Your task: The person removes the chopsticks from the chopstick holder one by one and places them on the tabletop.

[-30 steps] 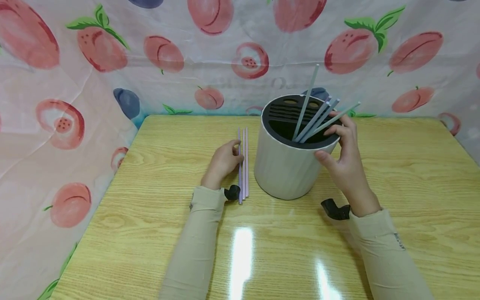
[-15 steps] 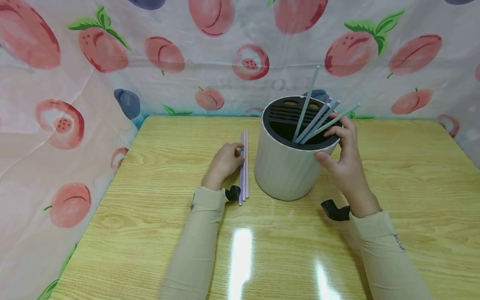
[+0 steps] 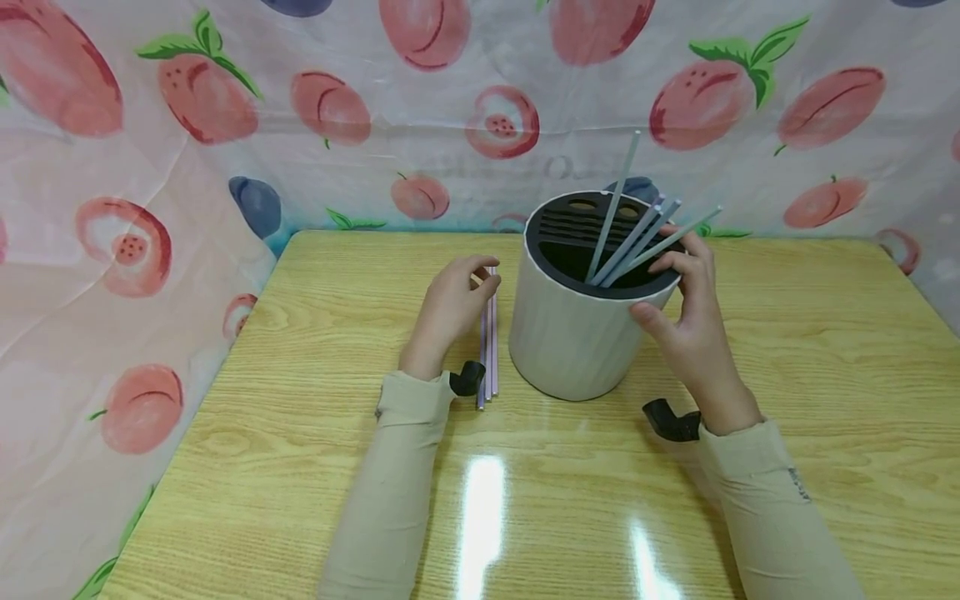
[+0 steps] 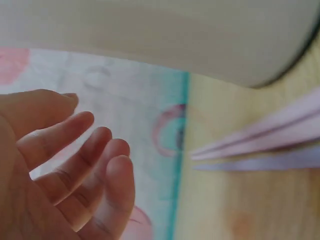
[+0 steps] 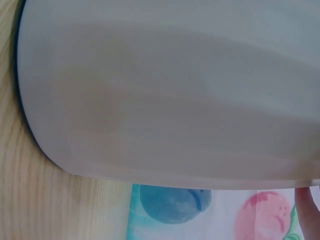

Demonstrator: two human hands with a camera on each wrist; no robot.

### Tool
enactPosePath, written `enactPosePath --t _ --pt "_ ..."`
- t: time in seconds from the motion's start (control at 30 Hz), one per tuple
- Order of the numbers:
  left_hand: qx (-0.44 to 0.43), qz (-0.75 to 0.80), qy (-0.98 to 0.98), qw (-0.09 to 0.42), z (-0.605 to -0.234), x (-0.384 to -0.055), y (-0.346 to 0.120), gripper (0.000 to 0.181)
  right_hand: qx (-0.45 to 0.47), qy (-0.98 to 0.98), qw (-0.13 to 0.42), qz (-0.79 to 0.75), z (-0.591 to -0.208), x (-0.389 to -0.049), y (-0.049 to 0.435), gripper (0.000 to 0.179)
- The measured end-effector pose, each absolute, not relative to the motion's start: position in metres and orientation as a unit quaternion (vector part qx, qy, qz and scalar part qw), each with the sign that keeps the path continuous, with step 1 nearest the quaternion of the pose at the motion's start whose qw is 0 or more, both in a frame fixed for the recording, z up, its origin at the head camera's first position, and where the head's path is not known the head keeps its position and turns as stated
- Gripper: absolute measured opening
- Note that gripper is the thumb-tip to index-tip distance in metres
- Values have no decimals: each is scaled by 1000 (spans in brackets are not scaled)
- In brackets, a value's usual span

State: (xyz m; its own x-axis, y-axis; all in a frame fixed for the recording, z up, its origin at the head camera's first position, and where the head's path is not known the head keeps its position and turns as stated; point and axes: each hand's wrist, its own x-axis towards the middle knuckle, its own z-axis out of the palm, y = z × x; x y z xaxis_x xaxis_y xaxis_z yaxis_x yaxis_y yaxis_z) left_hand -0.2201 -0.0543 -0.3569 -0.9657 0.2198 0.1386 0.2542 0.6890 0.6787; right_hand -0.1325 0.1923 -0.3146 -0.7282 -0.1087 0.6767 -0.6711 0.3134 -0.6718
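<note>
A white round utensil holder (image 3: 570,350) with a black slotted top stands upright on the table. Several pale blue and lilac straw-like sticks (image 3: 648,237) lean out of its large opening. My right hand (image 3: 697,333) grips the holder's right rim, thumb on the outer wall and fingers over the edge. Left of the holder, a few slim pink and lilac sticks (image 3: 493,358) lie side by side on the wood. Over their far ends hovers my left hand (image 3: 450,304). In the left wrist view its loosely bent fingers (image 4: 120,180) hold nothing, apart from the sticks (image 4: 260,137).
The wood-grain table (image 3: 300,383) carries bright light reflections near its front. Behind and at the left hangs a fruit-print cloth (image 3: 345,167). Black wrist-worn pieces (image 3: 671,421) stick out beside each sleeve.
My left hand first touched the sticks on the table, pushing them closer together. Now it has risen off them and moved a little farther away. The right hand stays on the holder.
</note>
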Motion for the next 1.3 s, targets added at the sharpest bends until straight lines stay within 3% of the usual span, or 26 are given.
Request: enactPosePath --t 0.37,0.63,0.97,1.13,1.3 --pt "-220 -445 -857 133 -321 -198 -51 31 251 -767 268 527 -316 -130 191 68" --pt "-271 -482 -814 177 -301 -182 -45 31 250 -764 266 531 -316 -129 190 67" --pt "-361 -430 -780 276 -285 -166 -32 28 248 -765 267 532 -316 -127 190 67" --pt "-394 -395 -776 295 -282 -162 -20 30 248 -767 271 526 -315 -129 190 68" --pt "-395 -353 -801 279 -283 -157 -9 37 252 -769 274 519 -315 -130 190 70"
